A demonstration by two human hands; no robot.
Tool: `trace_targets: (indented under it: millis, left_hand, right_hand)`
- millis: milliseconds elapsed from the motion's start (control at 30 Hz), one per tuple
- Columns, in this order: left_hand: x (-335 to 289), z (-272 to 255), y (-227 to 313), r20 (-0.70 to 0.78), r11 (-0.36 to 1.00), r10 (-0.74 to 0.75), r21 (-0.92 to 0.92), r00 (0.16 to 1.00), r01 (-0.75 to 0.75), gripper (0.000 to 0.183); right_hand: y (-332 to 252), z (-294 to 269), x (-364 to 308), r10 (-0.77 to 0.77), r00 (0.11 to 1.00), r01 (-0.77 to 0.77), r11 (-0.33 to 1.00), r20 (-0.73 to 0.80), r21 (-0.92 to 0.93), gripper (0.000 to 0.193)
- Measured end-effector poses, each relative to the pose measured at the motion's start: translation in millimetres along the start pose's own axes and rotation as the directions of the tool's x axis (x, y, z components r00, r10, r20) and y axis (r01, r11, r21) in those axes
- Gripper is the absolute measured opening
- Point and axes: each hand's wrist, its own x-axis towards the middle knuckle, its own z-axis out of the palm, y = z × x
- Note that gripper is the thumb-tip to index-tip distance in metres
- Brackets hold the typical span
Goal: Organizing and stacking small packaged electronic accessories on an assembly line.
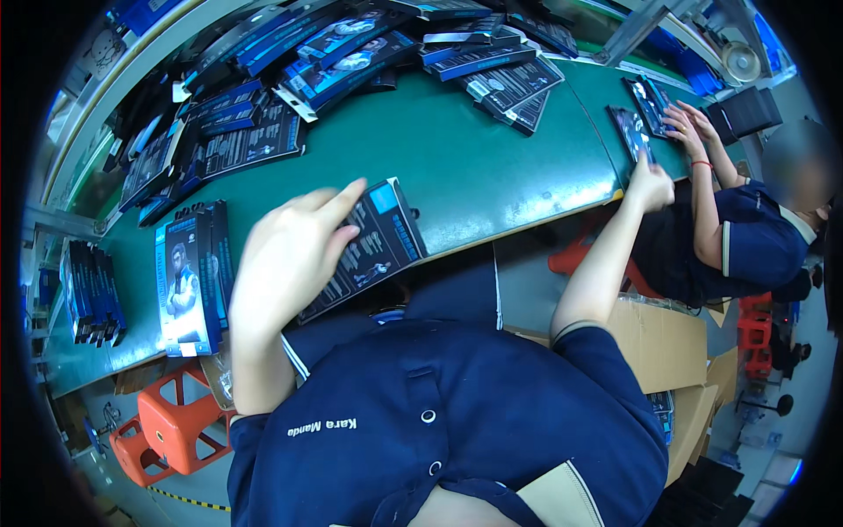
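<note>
My left hand point(294, 250), slightly blurred, lies over the left part of a flat black-and-blue box point(386, 233), its thumb and index finger apart. That box sits tilted at the near table edge, and part of it is hidden by the hand. My right arm stretches out to the far right. There my right hand point(652, 186) grips the near end of another slim dark box point(629, 132) with thumb and fingers. A co-worker's hands point(689, 125) touch a similar box point(650, 104) just beyond it.
Heaps of such boxes point(351, 66) line the back of the green table point(474, 176). Upright boxes point(189, 281) and a row of thin ones point(90, 294) stand at the left. Orange stools point(184, 422), an open carton point(659, 342) and a seated co-worker point(751, 228) are around.
</note>
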Motion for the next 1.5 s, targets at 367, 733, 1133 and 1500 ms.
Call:
trace_targets:
  millis: [367, 733, 1133, 1500]
  left_hand:
    - [11, 48, 10, -0.1, 0.985, -0.108, -0.147, 0.989, 0.093, 0.079]
    - [0, 1, 17, -0.621, 0.867, 0.189, -0.258, 0.76, -0.427, 0.102]
    - [-8, -1, 4, -0.436, 0.894, 0.217, -0.271, 0.873, -0.357, 0.128]
    - [9, 41, 20, -0.7, 0.864, -0.003, -0.361, 0.714, -0.35, 0.134]
  right_hand:
    - [-14, -117, -92, -0.149, 0.966, -0.18, 0.196, 0.211, 0.964, 0.061]
    - [-115, -149, -188, -0.767, 0.436, -0.712, 0.026, 0.471, 0.702, 0.065]
    - [-138, -210, -157, -0.879, 0.477, -0.061, -0.032, 0.001, 0.998, 0.067]
    - [-181, -237, -208, -0.935, 0.306, 0.266, -0.097, -0.179, 0.959, 0.028]
